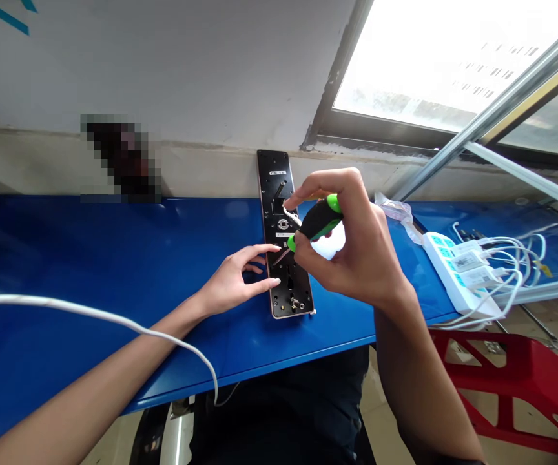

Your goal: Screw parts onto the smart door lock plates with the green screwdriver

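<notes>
A long black door lock panel (pixel 275 169) lies on the blue table with its inner face up, showing screw holes, a round spindle socket, small labels and a short post. My right hand (pixel 356 239) is closed round the handle of a black and green screwdriver (pixel 318 218). Its thin shaft slants down and left to the lower half of the panel; whether the tip sits in a screw cannot be made out. A white cable (pixel 292 216) rises from the panel beside the handle. At the panel's left edge, my left hand (pixel 235 278) has thumb and forefinger stretched apart, fingertips on the panel.
To the right, a white power strip (pixel 441 258) carries several chargers and tangled white cables, beside a crumpled plastic bag (pixel 398 210). A white cord (pixel 114 316) crosses above my left forearm. A red stool (pixel 526 368) stands below the table's right end. Wall and window close off the back.
</notes>
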The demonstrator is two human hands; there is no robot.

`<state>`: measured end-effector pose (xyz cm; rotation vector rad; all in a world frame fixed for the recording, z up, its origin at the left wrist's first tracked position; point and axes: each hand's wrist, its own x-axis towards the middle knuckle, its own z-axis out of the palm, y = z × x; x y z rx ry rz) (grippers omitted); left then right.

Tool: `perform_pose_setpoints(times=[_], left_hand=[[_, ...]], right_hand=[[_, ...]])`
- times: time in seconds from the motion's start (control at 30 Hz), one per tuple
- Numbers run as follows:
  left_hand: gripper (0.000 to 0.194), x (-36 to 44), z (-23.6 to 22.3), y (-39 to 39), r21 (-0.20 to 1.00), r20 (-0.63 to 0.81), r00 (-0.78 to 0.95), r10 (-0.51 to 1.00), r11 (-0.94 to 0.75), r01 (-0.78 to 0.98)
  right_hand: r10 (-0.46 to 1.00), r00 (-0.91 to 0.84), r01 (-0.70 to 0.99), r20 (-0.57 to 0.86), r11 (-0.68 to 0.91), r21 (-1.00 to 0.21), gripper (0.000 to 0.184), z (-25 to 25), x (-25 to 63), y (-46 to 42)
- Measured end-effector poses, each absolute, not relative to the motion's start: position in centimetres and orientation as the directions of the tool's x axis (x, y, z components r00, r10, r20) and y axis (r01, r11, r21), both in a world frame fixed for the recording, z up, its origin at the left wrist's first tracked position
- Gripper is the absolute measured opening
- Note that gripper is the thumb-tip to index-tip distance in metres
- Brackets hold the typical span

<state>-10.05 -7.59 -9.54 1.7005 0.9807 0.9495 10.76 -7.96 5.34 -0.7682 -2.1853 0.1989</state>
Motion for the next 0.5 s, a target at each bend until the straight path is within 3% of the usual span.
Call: perform_pose_setpoints(times=[0.23, 0.4, 0.5], left_hand=[[0.060, -10.02, -9.47, -7.61, 0.947, 0.155, 0.371, 0.915, -0.245, 0.209], [0.062, -10.04, -9.48, -7.60, 0.951, 0.153, 0.378, 0.913, -0.240, 0.194], [0.062, -10.05, -9.43, -7.59, 0.953, 0.157, 0.378, 0.912, -0.240, 0.185]], right_hand=[[0.553, -0.476, 0.471, 0.684, 0.817, -0.333, 0.028, 5.02, 10.63, -7.68], [0.590, -0.471, 0.462, 0.656, 0.798, -0.387, 0.048, 4.97, 10.79, -7.89], [0.574, -0.486, 0.467, 0.660, 0.808, -0.359, 0.053, 5.05, 10.86, -8.04]])
